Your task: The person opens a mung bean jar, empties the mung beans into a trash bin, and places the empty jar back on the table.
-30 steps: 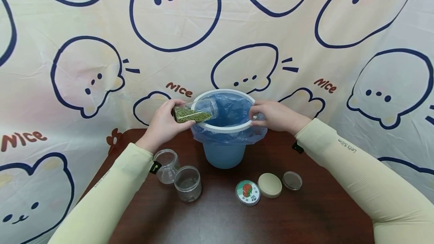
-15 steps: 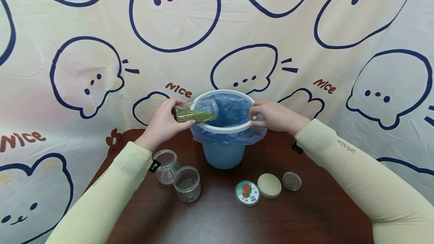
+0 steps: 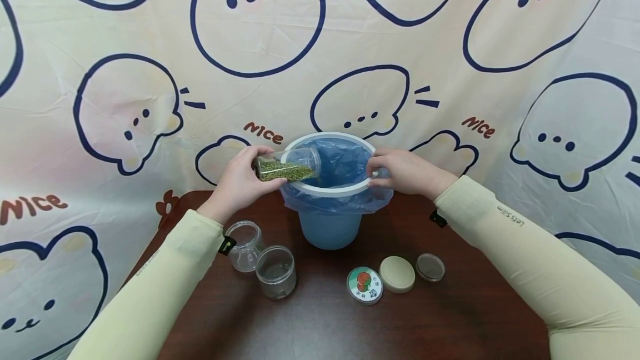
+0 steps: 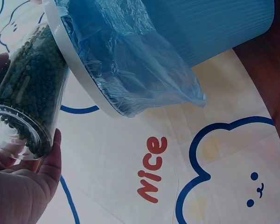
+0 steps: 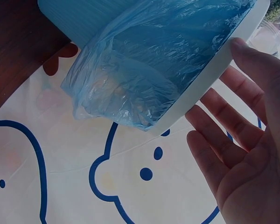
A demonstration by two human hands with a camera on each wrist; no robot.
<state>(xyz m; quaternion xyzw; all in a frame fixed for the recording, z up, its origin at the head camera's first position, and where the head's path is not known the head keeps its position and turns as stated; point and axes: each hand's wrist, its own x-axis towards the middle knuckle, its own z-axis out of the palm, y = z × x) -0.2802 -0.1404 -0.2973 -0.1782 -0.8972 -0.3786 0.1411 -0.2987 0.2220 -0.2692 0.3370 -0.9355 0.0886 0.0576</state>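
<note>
My left hand [image 3: 241, 174] grips a clear plastic jar [image 3: 305, 155] around its base end. The jar lies tilted on its side, its mouth over the left part of the bin's opening. Small green beans [image 3: 282, 170], like mung beans, lie along its lower wall. The light blue trash bin [image 3: 330, 229] stands upright with a white rim ring [image 3: 335, 191] and a blue plastic bag [image 3: 345, 159] lining it. On the bin's right side, my right hand [image 3: 407, 170] holds the rim. In the right wrist view its thumb [image 5: 238, 44] presses the white ring.
Two clear jars without lids [image 3: 245, 246] [image 3: 276, 274] stand on the dark brown table [image 3: 320, 326], left of the bin. Right of it lie a lid with a tomato picture [image 3: 365, 285], a cream lid [image 3: 397, 274] and a clear lid [image 3: 430, 267]. A printed cloth [image 3: 250, 99] hangs behind.
</note>
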